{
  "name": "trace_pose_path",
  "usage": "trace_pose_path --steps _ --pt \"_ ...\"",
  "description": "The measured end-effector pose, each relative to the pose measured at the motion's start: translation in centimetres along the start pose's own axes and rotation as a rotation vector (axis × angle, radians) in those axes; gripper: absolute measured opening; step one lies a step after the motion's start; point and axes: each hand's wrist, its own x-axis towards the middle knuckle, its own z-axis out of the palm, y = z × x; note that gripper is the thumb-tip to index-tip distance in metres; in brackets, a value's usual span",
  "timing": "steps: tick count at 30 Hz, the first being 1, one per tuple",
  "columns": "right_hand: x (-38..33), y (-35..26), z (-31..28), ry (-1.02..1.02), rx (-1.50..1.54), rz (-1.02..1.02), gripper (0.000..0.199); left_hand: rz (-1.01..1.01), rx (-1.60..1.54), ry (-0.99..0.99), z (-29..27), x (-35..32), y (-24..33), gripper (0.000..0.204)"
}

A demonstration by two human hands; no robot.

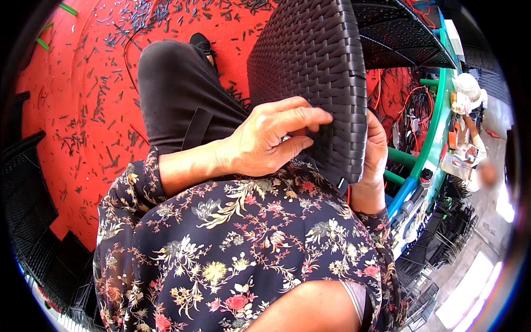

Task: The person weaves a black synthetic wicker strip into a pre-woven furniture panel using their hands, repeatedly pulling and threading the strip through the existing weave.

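Left arm: the forearm enters from the left and runs across the front of the floral shirt [232, 243], the wrist nearly straight and the back of the hand facing up.
Left hand: the left hand [263, 138] is partly curled, forefinger reaching forward to the near face of the weave and thumb pointing the same way below it; whether a strand is pinched between them I cannot tell.
Right arm: the forearm rises from the lower right, mostly behind the panel.
Right hand: the right hand [375, 146] lies along the panel's right edge with fingers bent; part of it is hidden, so I cannot tell how firmly it grips.
Woven panel: the black woven panel [304, 66] stands tilted between the two hands, its lower end close to the shirt, its thick rounded edge toward the right hand.
Legs: a knee in dark trousers [171, 94] stands left of the panel, with a black shoe [201, 45] beyond it.
Floor: black scraps [72, 142] lie scattered over the red floor [66, 191].
Left side: more black woven pieces [27, 188] stand at the rim.
Right side: a curved green rail [437, 130] runs beyond the right hand, near a blue tube [402, 198]; farther off is a person in a pale hat [467, 88].
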Motion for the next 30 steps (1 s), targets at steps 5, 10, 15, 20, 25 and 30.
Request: trace_pose_path --steps 5,10,15,20,25,30 --pt "-0.1 0.0 0.0 0.006 -0.009 0.008 0.020 -0.033 -0.021 -0.045 0.1 -0.1 -0.2 0.049" --pt "0.0 -0.3 0.7 0.057 -0.020 -0.015 0.023 -0.097 -0.102 -0.083 -0.4 0.4 -0.1 0.042" --pt "0.7 -2.1 2.1 -0.053 -0.185 -0.064 0.052 -0.184 -0.207 -0.070 -0.5 1.4 0.2 0.027" --pt "2.2 -4.3 6.2 -0.012 -0.539 0.024 0.063 -0.167 -0.136 -0.082 -1.1 2.4 0.1 0.026" --pt "2.8 -3.8 5.2 -0.012 -0.726 -0.089 0.062 -0.265 -0.243 -0.171 -1.9 2.7 -0.5 0.023" --pt "4.0 -5.8 5.0 0.007 -0.736 -0.075 0.058 -0.615 -0.309 0.033 -2.9 -0.4 -4.9 0.024"
